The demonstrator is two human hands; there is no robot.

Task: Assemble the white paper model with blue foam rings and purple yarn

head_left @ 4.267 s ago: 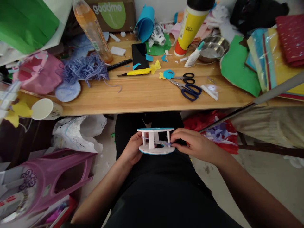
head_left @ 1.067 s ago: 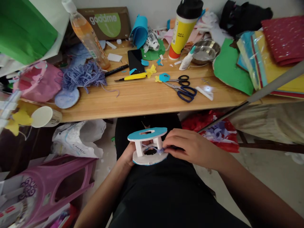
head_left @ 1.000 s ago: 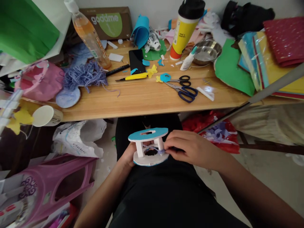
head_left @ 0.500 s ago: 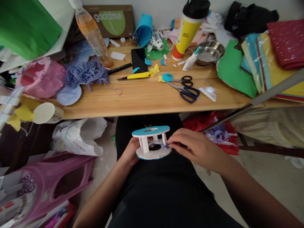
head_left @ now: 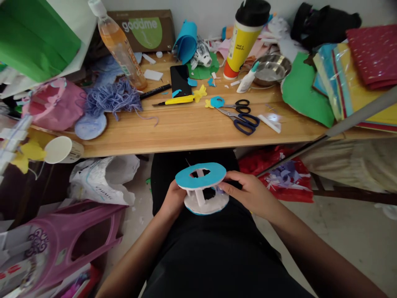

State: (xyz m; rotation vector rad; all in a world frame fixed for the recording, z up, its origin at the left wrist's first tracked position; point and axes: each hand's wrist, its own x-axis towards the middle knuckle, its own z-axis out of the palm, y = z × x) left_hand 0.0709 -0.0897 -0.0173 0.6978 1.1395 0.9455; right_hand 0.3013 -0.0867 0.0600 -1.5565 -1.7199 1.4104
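Note:
Above my lap I hold a small spool-like foam frame (head_left: 182,179), two flat rings joined by white posts. Its upper ring is blue on top with a hole in the middle; the lower one is white inside. My left hand (head_left: 174,199) grips its left side, the fingertips hidden behind it. On the right side, my right hand (head_left: 248,192) has its thumb and fingers closed at the edge, by a bit of purple yarn (head_left: 219,189) at a post. Farther up the table lies a tangled heap of purple yarn (head_left: 113,99).
Scissors (head_left: 246,123), a yellow craft knife (head_left: 178,100), a phone (head_left: 180,80) and a glue bottle (head_left: 248,79) lie on the table (head_left: 173,134). A tall yellow cup (head_left: 243,43) and a drink bottle (head_left: 120,47) stand behind. A grey pole (head_left: 353,118) slants in from the right.
The foam frame has tilted so its blue top faces me more, and it has shifted slightly right. My right hand has moved from pinching the yarn to the frame's right edge.

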